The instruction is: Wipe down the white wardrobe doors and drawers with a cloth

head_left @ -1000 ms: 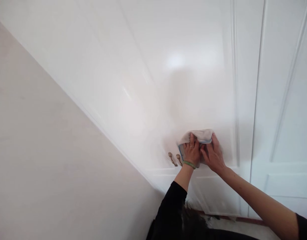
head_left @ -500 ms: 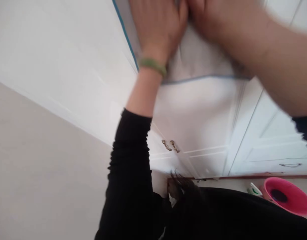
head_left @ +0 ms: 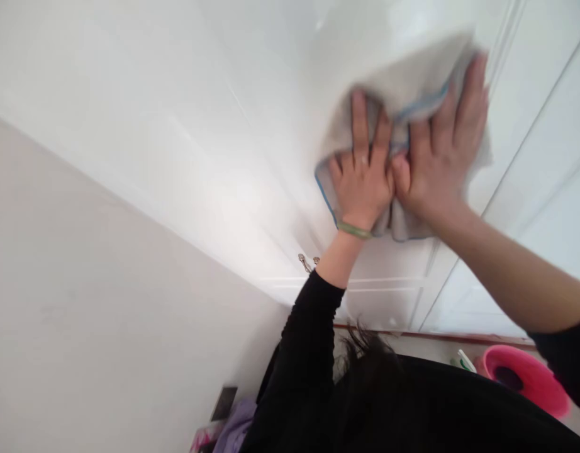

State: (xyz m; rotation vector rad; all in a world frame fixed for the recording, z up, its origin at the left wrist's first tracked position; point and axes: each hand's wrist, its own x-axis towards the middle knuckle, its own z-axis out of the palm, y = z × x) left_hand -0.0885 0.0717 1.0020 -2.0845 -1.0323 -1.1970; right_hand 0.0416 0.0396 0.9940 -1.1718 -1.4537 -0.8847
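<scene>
A pale grey cleaning cloth (head_left: 412, 78) with blue edging lies bunched and partly folded against a white cabinet door (head_left: 384, 267). My left hand (head_left: 365, 185), with a green bangle at the wrist, presses flat on the cloth's left part, fingers spread. Beside it my right hand (head_left: 438, 163) also lies flat on the cloth, its fingers stretched upward and slightly blurred. The two thumbs almost meet over the middle of the cloth. Neither hand is closed around it.
Two small metal handles (head_left: 303, 262) sit lower on the doors, partly behind my left sleeve. A pink bucket (head_left: 530, 377) stands on the floor at the lower right. A plain wall (head_left: 82, 283) meets the cabinet at left. Purple fabric (head_left: 236, 428) shows at the bottom.
Both hands and the cloth now appear lower and further right in view, with the whole cloth showing. The view itself has shifted. The cloth looks more bunched, and the fingers are now visible.
</scene>
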